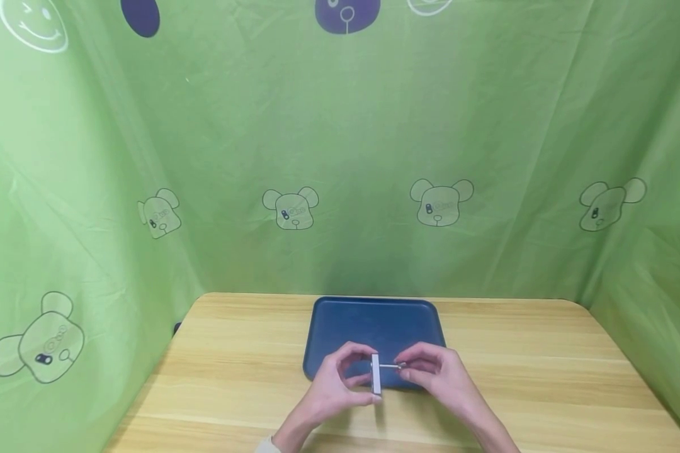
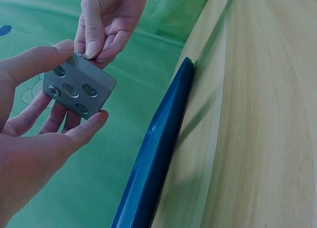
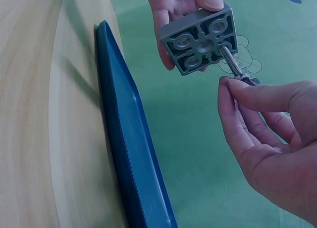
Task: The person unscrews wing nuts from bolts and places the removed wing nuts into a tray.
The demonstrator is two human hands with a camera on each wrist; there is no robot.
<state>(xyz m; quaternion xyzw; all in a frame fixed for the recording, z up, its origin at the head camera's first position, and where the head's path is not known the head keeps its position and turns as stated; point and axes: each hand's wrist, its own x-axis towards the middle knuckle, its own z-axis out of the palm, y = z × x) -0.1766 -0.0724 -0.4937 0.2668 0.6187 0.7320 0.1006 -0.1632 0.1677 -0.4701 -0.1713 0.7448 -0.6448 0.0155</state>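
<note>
A square grey metal block (image 1: 376, 374) with several round holes is held by my left hand (image 1: 334, 384), thumb on one edge and fingers on the opposite one. The left wrist view shows the block's flat face (image 2: 79, 74); the ribbed, recessed face (image 3: 191, 49) appears in the right wrist view. My right hand (image 1: 439, 371) pinches a threaded bolt (image 3: 232, 61) by its head end, between thumb and fingertips. The bolt's tip meets the ribbed face at a corner hole; how deep it sits I cannot tell. Fingertips partly cover the bolt's head.
Behind and below the hands, a blue tray (image 1: 374, 321) with a raised rim lies on the wooden table (image 1: 232, 365). Green curtains (image 1: 368, 138) printed with bear faces surround the table's back and sides.
</note>
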